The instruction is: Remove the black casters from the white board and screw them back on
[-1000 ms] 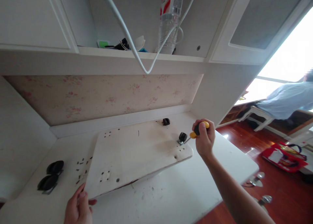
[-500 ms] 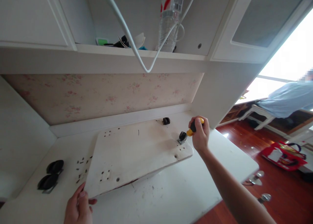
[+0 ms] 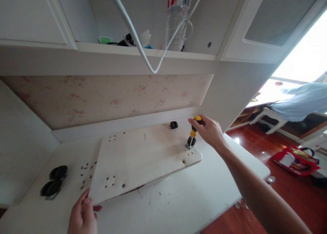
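Observation:
My left hand (image 3: 83, 213) is closed on the near left corner of a white board (image 3: 143, 159) that lies on the desk. In my right hand (image 3: 209, 130) is a short yellow-and-black screwdriver (image 3: 193, 133), held nearly upright with its shaft pointing down. Its tip meets the metal plate by a black caster wheel (image 3: 191, 141) at the board's right end. Farther back along the board stands another caster wheel (image 3: 173, 125). Screw holes show near the board's corners. To the left, two detached caster wheels (image 3: 51, 189) rest on the desk beside several loose screws (image 3: 86, 167).
Overhead, a white cable (image 3: 153, 71) hangs in front of a shelf holding a plastic bottle (image 3: 175, 29). A white side panel (image 3: 230, 87) rises behind my right hand. On the right, a person in light blue (image 3: 304, 102) leans by the window, with a red bag (image 3: 296, 162) below.
My right hand has turned the screwdriver from a slanted hold to nearly upright, bringing its tip to the caster plate. My left hand stays on the board. The person at right has leaned over.

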Tool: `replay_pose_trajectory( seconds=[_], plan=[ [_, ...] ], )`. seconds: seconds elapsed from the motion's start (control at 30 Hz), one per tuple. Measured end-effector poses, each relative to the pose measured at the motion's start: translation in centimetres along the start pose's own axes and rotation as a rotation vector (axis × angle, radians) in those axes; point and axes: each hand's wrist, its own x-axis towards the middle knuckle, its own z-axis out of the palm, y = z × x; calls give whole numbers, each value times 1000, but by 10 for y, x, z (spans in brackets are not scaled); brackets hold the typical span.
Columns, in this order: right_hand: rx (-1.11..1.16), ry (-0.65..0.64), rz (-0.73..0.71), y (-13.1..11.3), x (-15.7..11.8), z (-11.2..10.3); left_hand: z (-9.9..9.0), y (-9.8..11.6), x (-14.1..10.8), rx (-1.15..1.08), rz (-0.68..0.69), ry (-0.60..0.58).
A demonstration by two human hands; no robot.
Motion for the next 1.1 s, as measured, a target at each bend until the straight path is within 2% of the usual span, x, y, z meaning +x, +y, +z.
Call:
replay_pose_trajectory(
  seconds=[0.07, 0.17, 0.37, 0.43, 0.57, 0.63, 0.7, 0.97, 1.03, 1.1],
  plan=[
    [-212, -199, 6, -3, 15, -15, 1, 2, -1, -18, -6, 10],
    [-373, -379, -32, -11, 37, -32, 2, 5, -2, -37, -16, 24],
    [-173, -810, -198, -22, 62, -50, 3, 5, -2, -47, -30, 29],
    [-228, -829, -215, -25, 63, -50, 2, 3, -1, -46, -30, 15],
    [-445, -681, -194, -29, 59, -44, -2, 1, 1, -31, -27, -6],
    [-493, -613, -213, -29, 56, -41, -3, 2, 2, -16, -28, -10],
    [-493, -601, -260, -26, 54, -38, -3, 4, 2, -4, -28, -14],
    [-329, -804, -455, -7, 60, -49, -2, 6, 2, 9, -6, 2],
    [-278, -854, -500, -7, 60, -53, -3, 2, 4, 29, 31, -5],
    [-248, -874, -523, -8, 58, -55, -6, 0, 9, 92, 124, -9]
  ],
)
